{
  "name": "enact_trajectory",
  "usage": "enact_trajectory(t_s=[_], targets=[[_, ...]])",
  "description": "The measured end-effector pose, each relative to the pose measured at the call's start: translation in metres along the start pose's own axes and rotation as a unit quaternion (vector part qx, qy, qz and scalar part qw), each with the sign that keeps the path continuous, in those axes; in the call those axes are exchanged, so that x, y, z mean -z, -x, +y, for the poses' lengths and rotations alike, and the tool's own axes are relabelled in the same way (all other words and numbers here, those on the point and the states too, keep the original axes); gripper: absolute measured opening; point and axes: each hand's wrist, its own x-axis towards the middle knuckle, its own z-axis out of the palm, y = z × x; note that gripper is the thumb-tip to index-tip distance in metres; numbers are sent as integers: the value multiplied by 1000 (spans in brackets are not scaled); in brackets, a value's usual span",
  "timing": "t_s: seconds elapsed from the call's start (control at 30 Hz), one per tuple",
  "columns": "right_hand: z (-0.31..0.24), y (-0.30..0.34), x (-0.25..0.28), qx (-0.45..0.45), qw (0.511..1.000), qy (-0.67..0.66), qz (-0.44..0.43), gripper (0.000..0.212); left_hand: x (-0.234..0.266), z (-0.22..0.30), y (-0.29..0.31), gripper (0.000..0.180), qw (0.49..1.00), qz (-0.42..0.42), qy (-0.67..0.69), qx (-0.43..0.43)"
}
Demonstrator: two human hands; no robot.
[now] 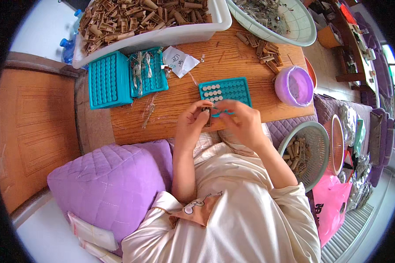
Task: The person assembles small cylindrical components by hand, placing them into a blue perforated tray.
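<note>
Open tabletop (263, 98) between teal tray (238, 90) and purple tub (283, 93), stacked trays (109, 81) blocking left, white bin (171, 37) beyond.

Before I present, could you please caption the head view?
Left hand holds brown part beside right hand, near a teal tray.

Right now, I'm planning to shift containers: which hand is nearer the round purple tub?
Right. The right hand is left of and slightly below the round purple tub in the picture; the left hand is farther left, holding a small brown piece.
</note>
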Motion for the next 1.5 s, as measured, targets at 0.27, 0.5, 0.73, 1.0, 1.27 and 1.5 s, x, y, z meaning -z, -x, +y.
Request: enact_trajectory(t_s=[0.27,0.5,0.73,1.0,1.27,1.5], targets=[[38,14,-17,-71,984,164,-7,19,-2,8,5,20,999,28,38,-27],[10,5,-9,-90,990,48,97,18,-7,14,11,22,999,-1,40,-28],[-22,-1,-6,133,983,71,107,20,-15,20,18,26,999,-15,-3,-30],[-21,-3,17,59,994,60,-64,15,-10,11,20,28,993,-58,-105,-22],[-27,-24,50,-84,958,32,-273,27,-24,15,23,26,967,-161,-194,36],[9,-60,58,1,923,-59,-380,47,-22,22,27,21,982,-185,-6,38]])
